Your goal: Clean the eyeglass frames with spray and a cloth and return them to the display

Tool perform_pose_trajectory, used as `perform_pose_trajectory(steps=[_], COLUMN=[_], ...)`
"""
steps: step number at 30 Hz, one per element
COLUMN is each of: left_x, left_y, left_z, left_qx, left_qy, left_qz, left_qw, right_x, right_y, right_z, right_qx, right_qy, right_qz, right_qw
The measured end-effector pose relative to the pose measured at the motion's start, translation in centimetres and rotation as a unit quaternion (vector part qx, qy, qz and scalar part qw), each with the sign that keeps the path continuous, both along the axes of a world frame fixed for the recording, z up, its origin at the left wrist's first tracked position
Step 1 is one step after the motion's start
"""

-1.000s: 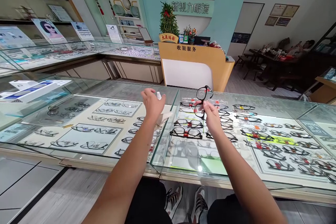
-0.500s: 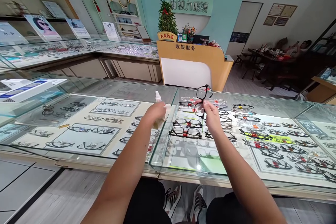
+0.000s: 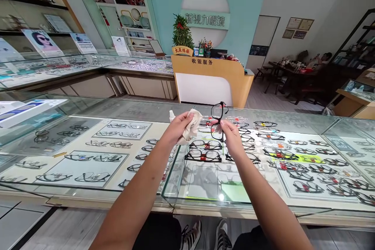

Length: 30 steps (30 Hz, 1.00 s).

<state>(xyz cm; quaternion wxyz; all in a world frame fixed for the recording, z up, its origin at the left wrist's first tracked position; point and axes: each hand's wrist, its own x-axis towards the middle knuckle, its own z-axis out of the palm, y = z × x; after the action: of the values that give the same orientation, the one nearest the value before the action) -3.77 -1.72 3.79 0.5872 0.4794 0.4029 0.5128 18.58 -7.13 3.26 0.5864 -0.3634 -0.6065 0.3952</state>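
Note:
My left hand [image 3: 177, 127] grips a crumpled pale cloth [image 3: 191, 127] between thumb and fingers. Just behind that hand, the white top of a small bottle [image 3: 172, 115] shows; its lower part is hidden. Pinched by the bridge in my right hand [image 3: 230, 134] is a pair of black-framed glasses [image 3: 217, 110], turned on end with one lens above the other. A narrow gap separates the cloth from the glasses. Both hands are above the glass display counter [image 3: 202, 211], where rows of eyeglasses [image 3: 203, 156] lie under the top.
A white and blue box [image 3: 32, 111] rests on the counter at the left. Beyond stand a wooden cashier desk [image 3: 211, 68] with a plant [image 3: 182, 33] and another glass case [image 3: 131, 62]. At the far right, a person [image 3: 322, 59] is near a dark table.
My left hand has moved away from the bottle and turned, bringing the cloth closer to the glasses. My right hand still holds the glasses upright. The view has tilted slightly.

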Motion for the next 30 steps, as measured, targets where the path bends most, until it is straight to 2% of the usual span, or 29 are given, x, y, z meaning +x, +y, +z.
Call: perform_pose_trajectory(steps=[3, 17, 23, 30], left_x=[0.9, 1.4, 2.1, 2.1], left_y=[-0.8, -0.9, -1.4, -1.6], left_z=[0.1, -0.7, -0.6, -0.5], left_qx=[0.002, 0.004, -0.001, -0.039], left_qy=[0.016, -0.014, -0.049, -0.076], left_qz=[-0.037, -0.083, -0.145, -0.152], left_qw=[0.999, 0.996, 0.988, 0.985], right_x=[-0.1, -1.1, -1.4, -1.3], right_y=[0.0, 0.0, 0.0, 0.3], right_z=[0.0, -0.6, -0.9, -1.2], right_qx=[-0.013, -0.049, -0.061, -0.056], right_qy=[0.003, -0.056, -0.039, -0.032], right_qz=[0.022, 0.112, 0.122, 0.118], right_qw=[1.000, 0.991, 0.990, 0.991])
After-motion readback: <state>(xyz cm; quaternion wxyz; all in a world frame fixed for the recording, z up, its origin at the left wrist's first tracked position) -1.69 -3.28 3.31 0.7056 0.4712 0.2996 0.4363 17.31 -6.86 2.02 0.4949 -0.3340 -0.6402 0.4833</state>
